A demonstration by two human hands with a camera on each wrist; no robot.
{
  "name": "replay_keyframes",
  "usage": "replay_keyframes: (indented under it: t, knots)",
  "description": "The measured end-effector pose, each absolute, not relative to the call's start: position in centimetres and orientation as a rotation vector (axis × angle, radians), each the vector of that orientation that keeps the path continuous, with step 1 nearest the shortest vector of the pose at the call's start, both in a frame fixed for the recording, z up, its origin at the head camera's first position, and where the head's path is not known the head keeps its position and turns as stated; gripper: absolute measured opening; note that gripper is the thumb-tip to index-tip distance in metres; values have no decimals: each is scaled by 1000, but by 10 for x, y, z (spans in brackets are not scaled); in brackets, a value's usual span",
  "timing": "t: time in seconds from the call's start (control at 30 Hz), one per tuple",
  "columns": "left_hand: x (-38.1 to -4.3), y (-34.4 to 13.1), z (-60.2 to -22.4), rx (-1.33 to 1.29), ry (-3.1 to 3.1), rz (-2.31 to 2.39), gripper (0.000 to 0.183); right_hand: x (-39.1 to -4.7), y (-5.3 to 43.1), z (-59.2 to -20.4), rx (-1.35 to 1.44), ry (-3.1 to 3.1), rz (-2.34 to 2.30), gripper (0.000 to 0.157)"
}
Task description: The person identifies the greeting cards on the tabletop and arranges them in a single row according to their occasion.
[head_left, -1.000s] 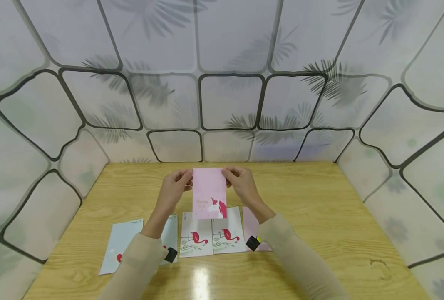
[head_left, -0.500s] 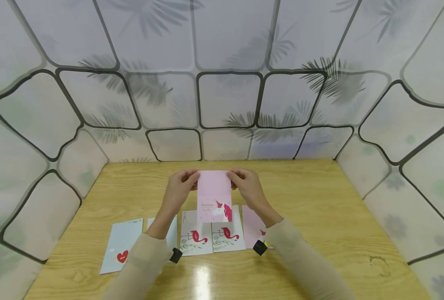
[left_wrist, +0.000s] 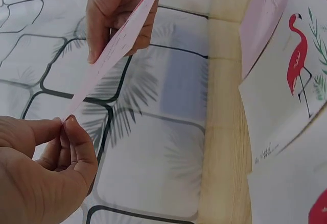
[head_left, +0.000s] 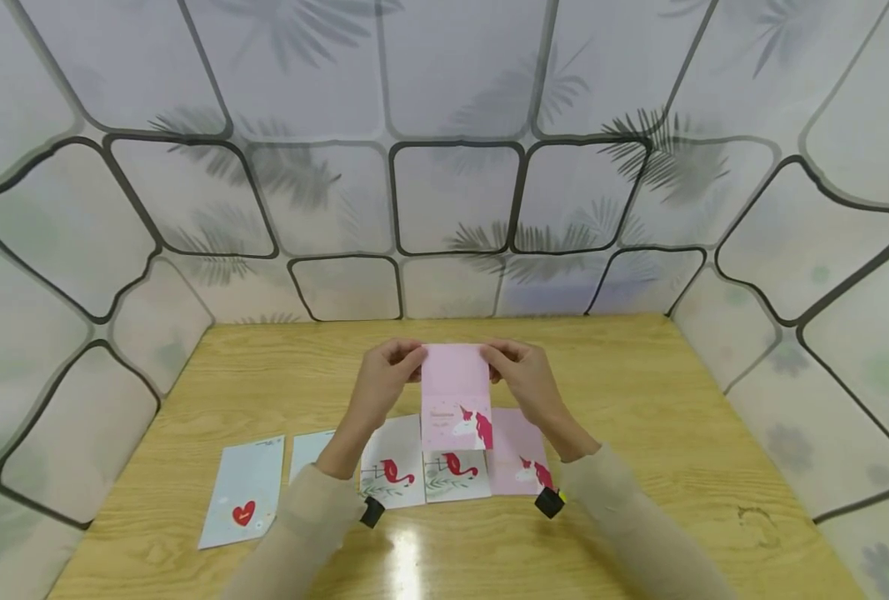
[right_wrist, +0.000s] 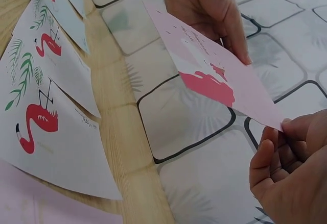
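Observation:
A pink unicorn card (head_left: 455, 400) is held up above the table by both hands. My left hand (head_left: 382, 375) pinches its upper left corner between thumb and fingers, and my right hand (head_left: 522, 375) pinches the upper right corner. In the left wrist view the card (left_wrist: 115, 50) is seen nearly edge-on. Below it on the table lie two white flamingo cards (head_left: 392, 475), partly covered by the raised card. To their right is another pink unicorn card (head_left: 517, 450). Two pale blue cards lie on the left; one with a red heart (head_left: 243, 512) shows whole, the other is partly behind my left forearm.
The wooden table (head_left: 639, 400) carries the cards in a row near its front. A patterned fabric wall (head_left: 459, 200) encloses the back and both sides. Small black devices (head_left: 550, 502) sit at both wrists.
Both hands have moved to the right together with the pink card, uncovering more of the pale blue cards on the left. The cards on the table stay in place.

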State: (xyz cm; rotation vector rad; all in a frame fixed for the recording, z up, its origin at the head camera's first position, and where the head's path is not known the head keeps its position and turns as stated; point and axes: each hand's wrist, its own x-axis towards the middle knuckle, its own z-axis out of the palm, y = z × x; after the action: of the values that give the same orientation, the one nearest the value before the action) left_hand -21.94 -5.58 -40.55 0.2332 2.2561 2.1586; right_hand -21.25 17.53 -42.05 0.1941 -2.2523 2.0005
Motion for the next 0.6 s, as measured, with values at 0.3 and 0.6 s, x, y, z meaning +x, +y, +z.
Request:
replay_keyframes:
  t: [0.3, 0.6]
  knots:
    - [-220, -26, -407, 300, 2219, 2195, 17, -204, 201, -414, 126, -2273, 1949, 32]
    - [-221, 1, -410, 318, 2186, 2235, 17, -200, 225, -412, 102, -2303, 1871, 33]
